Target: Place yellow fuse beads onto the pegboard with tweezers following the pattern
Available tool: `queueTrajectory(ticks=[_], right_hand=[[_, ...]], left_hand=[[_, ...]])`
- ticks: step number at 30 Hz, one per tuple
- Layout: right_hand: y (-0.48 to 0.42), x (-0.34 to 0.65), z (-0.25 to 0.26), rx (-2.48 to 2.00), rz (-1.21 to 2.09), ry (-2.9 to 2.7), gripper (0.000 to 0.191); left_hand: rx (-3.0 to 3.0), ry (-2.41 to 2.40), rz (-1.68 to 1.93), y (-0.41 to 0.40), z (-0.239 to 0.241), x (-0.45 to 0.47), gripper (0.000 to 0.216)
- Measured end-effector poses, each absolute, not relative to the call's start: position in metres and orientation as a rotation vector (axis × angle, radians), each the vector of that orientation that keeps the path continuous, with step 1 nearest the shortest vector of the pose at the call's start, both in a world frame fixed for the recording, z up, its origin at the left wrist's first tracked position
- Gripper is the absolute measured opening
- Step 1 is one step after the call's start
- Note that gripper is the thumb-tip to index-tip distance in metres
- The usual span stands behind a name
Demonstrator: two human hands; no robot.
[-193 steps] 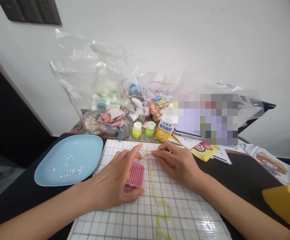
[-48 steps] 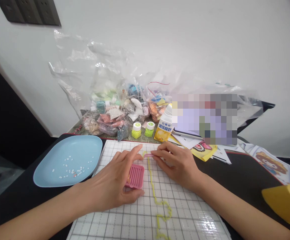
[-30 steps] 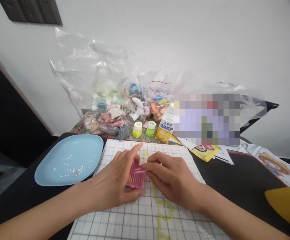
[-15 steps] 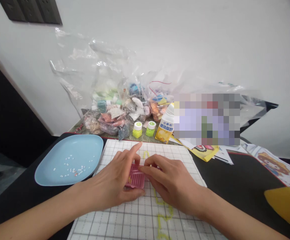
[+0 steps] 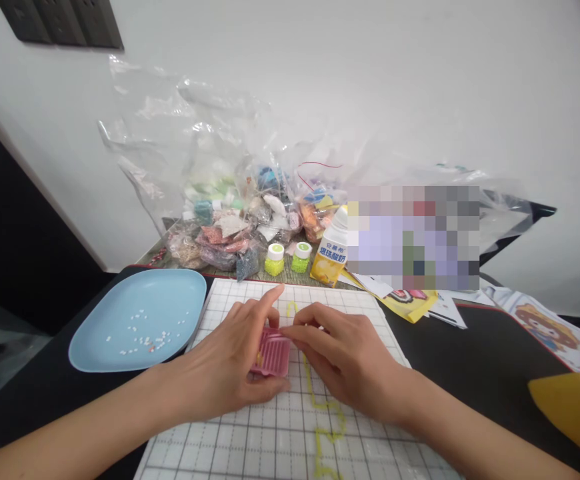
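Observation:
My left hand (image 5: 230, 350) curves round a small pink ridged tray (image 5: 275, 357), thumb along its near side and index finger raised. A few yellowish bits show in the tray's left part. Over the tray's far right corner, my right hand (image 5: 337, 353) holds its thumb and fingers in a pinch. A thin pale pink piece shows at its fingertips, too small to name. Beneath both hands lies a white board with a black grid (image 5: 220, 440). A crooked line of yellow-green beads (image 5: 331, 433) runs over it, partly hidden by my right hand.
A blue plate (image 5: 105, 313) with scattered white beads lies at left. Behind the board stand two small jars (image 5: 275, 260), a yogurt carton (image 5: 331, 250) and plastic bags of beads (image 5: 230, 233). Papers (image 5: 540, 327) and a yellow object (image 5: 577, 413) are at right.
My right hand has shifted slightly, its fingertips drawing back a little towards the tray's far right corner. The left hand and the tray stay in place.

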State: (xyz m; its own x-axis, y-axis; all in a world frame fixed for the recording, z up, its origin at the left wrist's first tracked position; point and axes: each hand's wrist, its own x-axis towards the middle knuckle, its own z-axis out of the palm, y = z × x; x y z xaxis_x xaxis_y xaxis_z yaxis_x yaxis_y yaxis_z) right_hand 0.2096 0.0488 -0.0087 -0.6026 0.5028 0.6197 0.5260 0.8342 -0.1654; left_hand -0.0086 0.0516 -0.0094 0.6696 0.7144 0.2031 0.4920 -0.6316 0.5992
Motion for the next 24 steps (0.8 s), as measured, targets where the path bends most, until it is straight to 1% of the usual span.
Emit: queueTrajectory(ticks=[11, 24], right_hand=[[0.072, 0.229, -0.019, -0.841, -0.095, -2.155, 0.009], [0.075, 0.230, -0.023, -0.907, -0.205, -2.162, 0.011]], left_hand=[[2.389, 0.929, 0.600, 0.051, -0.006, -0.007, 0.101], [2.405, 0.920, 0.581, 0.052, -0.008, -0.009, 0.103]])
